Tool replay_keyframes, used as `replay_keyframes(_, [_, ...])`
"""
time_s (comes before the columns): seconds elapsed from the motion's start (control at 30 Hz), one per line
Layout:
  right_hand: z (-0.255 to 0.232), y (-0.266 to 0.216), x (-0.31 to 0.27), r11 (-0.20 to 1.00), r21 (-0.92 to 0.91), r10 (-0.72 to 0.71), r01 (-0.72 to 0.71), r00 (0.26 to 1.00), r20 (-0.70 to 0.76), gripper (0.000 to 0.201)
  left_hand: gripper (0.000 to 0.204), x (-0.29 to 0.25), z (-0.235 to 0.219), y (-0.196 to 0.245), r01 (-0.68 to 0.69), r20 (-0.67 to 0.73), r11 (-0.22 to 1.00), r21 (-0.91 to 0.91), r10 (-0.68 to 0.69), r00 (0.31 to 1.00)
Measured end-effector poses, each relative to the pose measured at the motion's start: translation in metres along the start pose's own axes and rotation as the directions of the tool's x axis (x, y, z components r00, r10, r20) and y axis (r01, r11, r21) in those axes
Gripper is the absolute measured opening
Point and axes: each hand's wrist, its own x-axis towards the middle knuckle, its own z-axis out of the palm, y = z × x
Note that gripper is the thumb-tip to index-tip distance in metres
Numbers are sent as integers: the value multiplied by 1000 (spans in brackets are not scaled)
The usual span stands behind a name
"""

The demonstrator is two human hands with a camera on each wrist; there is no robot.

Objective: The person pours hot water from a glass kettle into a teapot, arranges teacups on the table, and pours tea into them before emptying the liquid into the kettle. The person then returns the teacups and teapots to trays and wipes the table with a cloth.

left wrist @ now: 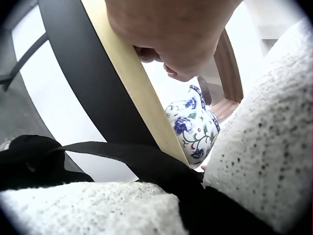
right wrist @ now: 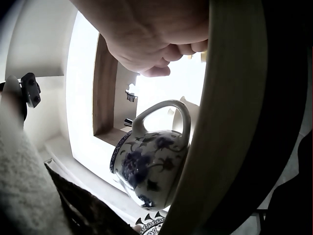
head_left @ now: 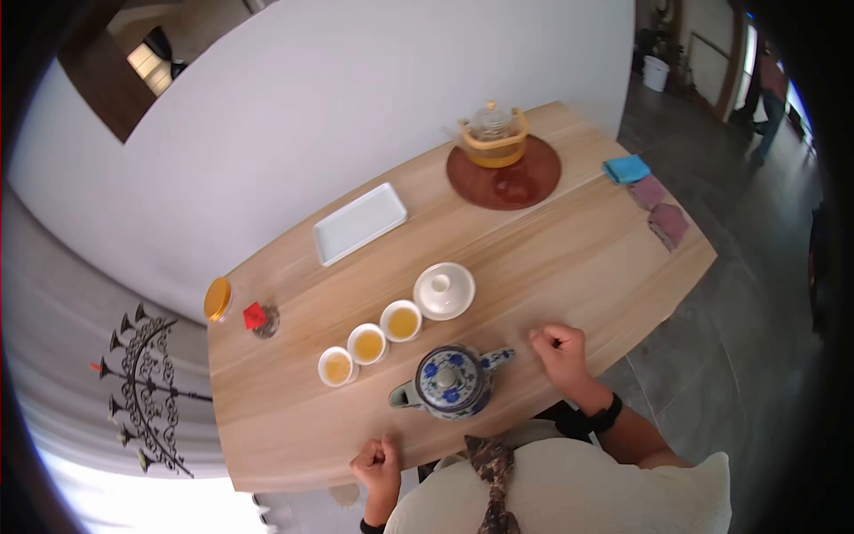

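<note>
A blue-and-white teapot (head_left: pixel 449 378) stands near the table's front edge, its spout toward the left and its handle toward the right. My left hand (head_left: pixel 377 465) rests at the table edge left of it, fingers curled round nothing. Right of the handle, my right hand (head_left: pixel 562 356) rests on the table in a loose fist, also empty. Neither hand touches the teapot. Both wrist views show curled fingers, with the teapot (left wrist: pixel 193 125) beyond. Three white cups (head_left: pixel 338 366) (head_left: pixel 367 343) (head_left: pixel 401 321) of yellow liquid stand in a diagonal row, beside a lidded white bowl (head_left: pixel 444 291).
Farther back are a white rectangular tray (head_left: pixel 360 224) and a glass kettle (head_left: pixel 495 142) on a round red-brown mat (head_left: pixel 525 184). A yellow-lidded jar (head_left: pixel 217 300) and a small red item (head_left: pixel 254 315) stand at the left. Blue (head_left: pixel 627 169) and mauve cloths (head_left: pixel 667 224) lie at the right edge.
</note>
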Motion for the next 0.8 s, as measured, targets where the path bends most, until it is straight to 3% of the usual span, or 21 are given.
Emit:
replay_keyframes(0.17, [-1,-10,0,998,-59,12,-12,1000,-1,40,38,2,2,-14,8,-15,998,-61,-9,1000])
replay_keyframes(0.2, [-2,-10,0,996,-91,2,3,999,53,39,12,3,-4,-10,93,134,994,60,-100,986])
replay_keyframes(0.23, [-3,-10,-1,993,-121,-1,15,994,112,39,19,2,-8,-11,157,265,968,198,-207,942])
replay_keyframes(0.3, [-3,-13,-1,988,-147,-23,39,994,108,38,28,2,-1,-14,89,272,986,142,-125,954])
replay_keyframes(0.33, [-4,-14,-1,986,-156,-41,59,992,117,38,9,1,6,-14,14,114,996,88,-24,993])
replay_keyframes(0.37, [-5,-14,-3,985,-161,-41,61,991,126,38,39,1,9,-6,-65,-58,997,51,68,996])
replay_keyframes(0.57, [-1,-3,-3,990,-110,-77,85,994,77,35,37,0,8,-8,-85,-72,994,65,89,993])
replay_keyframes(0.63, [0,-4,-2,985,-94,-144,144,990,5,33,36,0,9,-9,-136,-43,987,86,140,989])
replay_keyframes(0.8, [-1,-4,-4,969,-129,-214,210,977,-15,33,33,-3,9,-13,-183,-44,980,75,187,981])
